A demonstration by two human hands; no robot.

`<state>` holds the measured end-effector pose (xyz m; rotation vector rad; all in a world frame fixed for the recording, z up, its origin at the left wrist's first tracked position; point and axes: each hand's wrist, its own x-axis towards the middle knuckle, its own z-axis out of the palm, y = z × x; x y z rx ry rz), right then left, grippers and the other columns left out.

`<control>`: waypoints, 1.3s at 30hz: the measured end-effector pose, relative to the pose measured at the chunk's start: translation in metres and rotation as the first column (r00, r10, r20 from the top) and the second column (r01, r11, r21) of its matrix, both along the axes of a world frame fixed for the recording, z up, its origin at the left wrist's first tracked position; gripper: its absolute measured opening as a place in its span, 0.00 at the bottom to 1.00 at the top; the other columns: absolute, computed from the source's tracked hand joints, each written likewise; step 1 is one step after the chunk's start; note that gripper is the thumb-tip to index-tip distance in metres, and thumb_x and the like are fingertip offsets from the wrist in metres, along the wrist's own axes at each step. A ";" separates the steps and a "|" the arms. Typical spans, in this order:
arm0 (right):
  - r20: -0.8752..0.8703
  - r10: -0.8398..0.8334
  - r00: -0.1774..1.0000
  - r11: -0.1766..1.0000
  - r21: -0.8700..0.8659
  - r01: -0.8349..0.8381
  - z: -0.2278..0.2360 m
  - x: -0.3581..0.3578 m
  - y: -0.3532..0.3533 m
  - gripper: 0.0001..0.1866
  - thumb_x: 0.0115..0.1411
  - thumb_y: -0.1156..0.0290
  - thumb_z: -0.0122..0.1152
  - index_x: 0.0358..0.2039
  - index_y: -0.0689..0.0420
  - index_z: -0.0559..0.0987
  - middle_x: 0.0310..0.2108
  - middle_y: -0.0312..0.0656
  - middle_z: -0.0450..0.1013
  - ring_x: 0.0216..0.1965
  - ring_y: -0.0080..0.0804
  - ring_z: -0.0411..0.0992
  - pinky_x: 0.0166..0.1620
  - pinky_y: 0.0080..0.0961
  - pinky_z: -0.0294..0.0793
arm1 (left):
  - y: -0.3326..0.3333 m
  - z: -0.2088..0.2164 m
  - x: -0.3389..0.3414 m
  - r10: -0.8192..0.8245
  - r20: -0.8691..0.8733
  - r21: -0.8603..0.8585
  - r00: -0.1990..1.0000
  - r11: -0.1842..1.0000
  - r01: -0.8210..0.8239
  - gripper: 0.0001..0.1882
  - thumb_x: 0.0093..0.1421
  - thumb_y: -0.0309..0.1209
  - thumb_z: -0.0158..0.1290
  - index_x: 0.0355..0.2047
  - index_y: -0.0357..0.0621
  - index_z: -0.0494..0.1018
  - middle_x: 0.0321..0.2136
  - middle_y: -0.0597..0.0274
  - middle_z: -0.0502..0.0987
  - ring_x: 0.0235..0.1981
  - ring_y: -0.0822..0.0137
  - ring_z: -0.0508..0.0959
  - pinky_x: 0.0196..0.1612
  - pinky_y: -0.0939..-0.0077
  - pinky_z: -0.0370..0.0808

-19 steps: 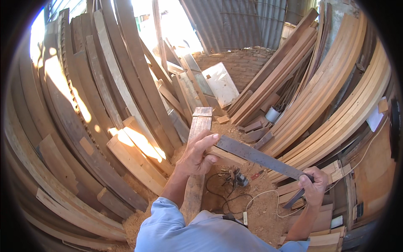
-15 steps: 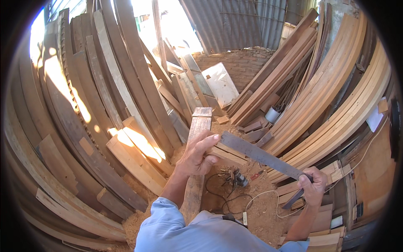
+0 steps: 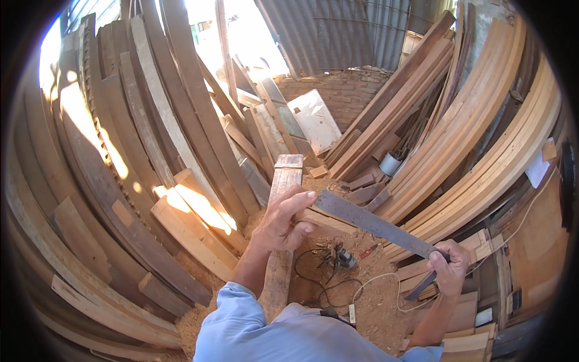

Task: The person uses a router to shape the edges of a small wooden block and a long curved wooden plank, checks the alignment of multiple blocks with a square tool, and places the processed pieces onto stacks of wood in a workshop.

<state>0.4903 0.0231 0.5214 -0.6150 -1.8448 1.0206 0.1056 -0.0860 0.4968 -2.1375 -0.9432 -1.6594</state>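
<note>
A dark metal carpenter's square (image 3: 375,224) is held up in front of me, its long blade sloping from upper left down to the right. My right hand (image 3: 449,266) is closed around its corner, and the short arm points down below the fist. By the blade's far left end, my left hand (image 3: 282,220) has thumb and forefinger apart, with a small gap to the metal. Nothing shows between those fingers. Beneath the left hand runs a long, worn wooden plank (image 3: 288,175) with a strip across its far end.
Boards (image 3: 175,114) lean densely along the left, and long pale planks (image 3: 518,163) line the right. A corded power tool (image 3: 344,256) and a red-handled tool (image 3: 368,251) lie on the sawdust floor. A white cable (image 3: 396,289) crosses there. Beyond stand a white panel (image 3: 316,123) and a white pot (image 3: 390,164).
The view has shifted very slightly. Both hands and the carpenter's square keep nearly the same places.
</note>
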 end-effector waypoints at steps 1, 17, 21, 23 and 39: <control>0.010 -0.006 1.000 1.000 0.006 0.005 0.000 0.000 0.000 0.16 0.64 0.60 0.68 0.28 0.61 0.77 0.18 0.33 0.73 0.20 0.14 0.67 0.24 0.14 0.64 | 0.000 0.000 -0.001 -0.001 -0.003 -0.007 1.000 1.000 0.001 0.29 0.70 0.44 0.53 0.64 0.45 0.60 0.33 0.52 0.73 0.29 0.56 0.74 0.31 0.61 0.70; 0.028 0.011 1.000 0.999 0.036 -0.012 0.011 -0.006 -0.001 0.13 0.63 0.65 0.68 0.28 0.61 0.81 0.17 0.32 0.73 0.20 0.15 0.68 0.24 0.16 0.65 | -0.004 0.001 -0.002 -0.008 0.009 0.012 1.000 1.000 0.007 0.30 0.69 0.44 0.54 0.65 0.45 0.60 0.35 0.50 0.74 0.30 0.56 0.75 0.32 0.61 0.71; 0.068 -0.013 0.998 0.998 0.059 0.009 0.009 -0.005 0.001 0.12 0.64 0.67 0.67 0.27 0.61 0.80 0.17 0.32 0.73 0.20 0.15 0.68 0.24 0.16 0.64 | -0.003 0.004 0.003 0.011 0.023 0.032 1.000 0.999 -0.012 0.30 0.69 0.44 0.55 0.64 0.44 0.61 0.34 0.50 0.74 0.29 0.55 0.75 0.31 0.61 0.71; 0.102 -0.030 0.994 0.998 0.065 0.024 0.011 -0.006 0.002 0.12 0.64 0.66 0.66 0.27 0.60 0.79 0.18 0.32 0.72 0.20 0.14 0.67 0.25 0.16 0.65 | -0.001 0.002 0.003 0.006 0.040 0.029 0.999 1.000 -0.007 0.30 0.68 0.44 0.55 0.64 0.44 0.61 0.34 0.50 0.74 0.29 0.55 0.75 0.31 0.61 0.71; 0.117 0.036 0.992 0.999 -0.012 -0.035 0.017 -0.007 0.007 0.09 0.64 0.70 0.66 0.32 0.63 0.81 0.18 0.34 0.73 0.21 0.16 0.70 0.25 0.17 0.68 | 0.004 -0.006 -0.001 -0.008 0.060 0.025 0.998 1.000 0.007 0.29 0.69 0.41 0.55 0.65 0.45 0.59 0.36 0.49 0.75 0.31 0.58 0.75 0.32 0.65 0.72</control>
